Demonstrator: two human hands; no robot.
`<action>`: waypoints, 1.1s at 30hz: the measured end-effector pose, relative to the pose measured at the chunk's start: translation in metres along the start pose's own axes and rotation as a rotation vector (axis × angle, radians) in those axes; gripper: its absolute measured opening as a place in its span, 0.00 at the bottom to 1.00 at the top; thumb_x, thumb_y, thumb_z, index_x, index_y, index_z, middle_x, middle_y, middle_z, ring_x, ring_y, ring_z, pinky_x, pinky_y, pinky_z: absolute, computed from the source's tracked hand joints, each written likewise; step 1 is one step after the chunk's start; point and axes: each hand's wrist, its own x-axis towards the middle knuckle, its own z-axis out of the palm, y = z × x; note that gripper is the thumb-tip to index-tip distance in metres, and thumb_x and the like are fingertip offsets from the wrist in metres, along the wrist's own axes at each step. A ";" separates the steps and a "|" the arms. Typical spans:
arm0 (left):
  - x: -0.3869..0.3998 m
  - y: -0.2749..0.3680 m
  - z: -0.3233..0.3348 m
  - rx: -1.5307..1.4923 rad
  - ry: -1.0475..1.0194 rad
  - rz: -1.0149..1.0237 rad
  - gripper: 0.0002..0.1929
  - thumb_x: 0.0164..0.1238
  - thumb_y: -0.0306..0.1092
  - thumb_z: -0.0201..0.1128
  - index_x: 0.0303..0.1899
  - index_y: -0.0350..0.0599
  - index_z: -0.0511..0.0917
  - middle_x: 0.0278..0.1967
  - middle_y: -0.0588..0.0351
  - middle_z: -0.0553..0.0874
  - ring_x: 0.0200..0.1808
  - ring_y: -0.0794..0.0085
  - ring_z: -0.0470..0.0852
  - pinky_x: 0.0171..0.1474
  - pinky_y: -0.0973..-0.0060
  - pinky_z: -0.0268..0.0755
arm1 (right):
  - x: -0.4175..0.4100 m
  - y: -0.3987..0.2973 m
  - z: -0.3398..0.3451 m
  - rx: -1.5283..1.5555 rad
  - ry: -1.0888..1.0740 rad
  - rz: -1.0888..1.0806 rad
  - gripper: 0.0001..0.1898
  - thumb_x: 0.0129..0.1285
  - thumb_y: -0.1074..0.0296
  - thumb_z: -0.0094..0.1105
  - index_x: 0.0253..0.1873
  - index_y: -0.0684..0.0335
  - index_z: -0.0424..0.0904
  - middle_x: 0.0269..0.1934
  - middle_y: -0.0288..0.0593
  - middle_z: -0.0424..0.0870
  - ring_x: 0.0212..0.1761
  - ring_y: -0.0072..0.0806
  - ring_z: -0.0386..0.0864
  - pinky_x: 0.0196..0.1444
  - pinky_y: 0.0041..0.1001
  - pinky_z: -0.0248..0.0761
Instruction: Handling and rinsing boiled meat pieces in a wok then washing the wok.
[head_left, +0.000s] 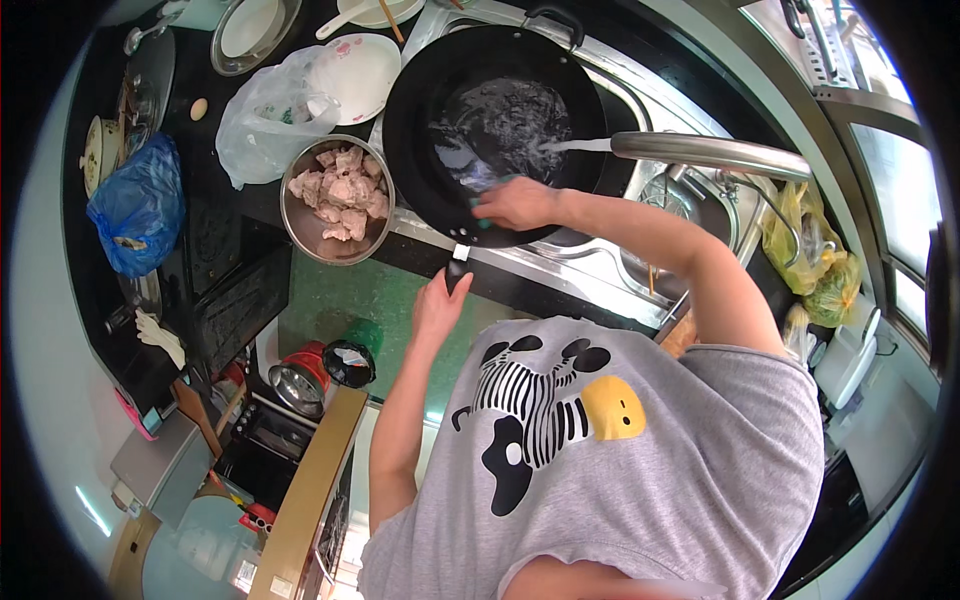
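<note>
A large black wok (420, 135) rests over the stainless steel sink. Water pours into it from the metal faucet (697, 152), and a shallow pool (510, 112) ripples inside. My left hand (439, 304) grips the wok's black handle (456, 276) at the near side. Inside the near wall of the wok, my right hand (521, 204) presses a green scrubbing pad (484, 222), mostly covered by the fingers. Left of the wok stands a steel bowl (300, 234) holding several chunks of pale meat (346, 187).
Behind the bowl lie a clear plastic bag (259, 135) and a white plate (364, 75). An egg (199, 109) and a blue plastic bag (139, 206) are on the left counter. Yellowish bags (799, 240) sit right of the sink (739, 217). A lined bin (351, 364) stands on the floor.
</note>
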 end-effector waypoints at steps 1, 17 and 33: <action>-0.003 0.003 0.002 0.033 0.049 0.016 0.25 0.71 0.55 0.60 0.41 0.35 0.78 0.30 0.36 0.85 0.36 0.38 0.84 0.38 0.51 0.75 | -0.014 0.006 -0.004 -0.080 -0.087 0.081 0.14 0.60 0.65 0.60 0.51 0.54 0.77 0.39 0.47 0.83 0.45 0.47 0.84 0.43 0.45 0.78; -0.013 0.039 -0.028 0.638 0.356 0.132 0.19 0.75 0.51 0.57 0.42 0.42 0.73 0.24 0.45 0.86 0.27 0.47 0.86 0.28 0.55 0.79 | -0.097 0.073 -0.062 -0.354 0.390 0.934 0.10 0.59 0.60 0.58 0.36 0.61 0.82 0.29 0.57 0.85 0.33 0.51 0.86 0.36 0.48 0.77; -0.025 0.046 0.007 0.252 0.133 0.060 0.23 0.72 0.50 0.60 0.46 0.34 0.78 0.29 0.32 0.85 0.33 0.36 0.85 0.36 0.47 0.77 | 0.003 0.036 0.040 -0.227 0.667 1.146 0.09 0.63 0.67 0.57 0.46 0.60 0.72 0.33 0.54 0.84 0.33 0.51 0.85 0.32 0.47 0.78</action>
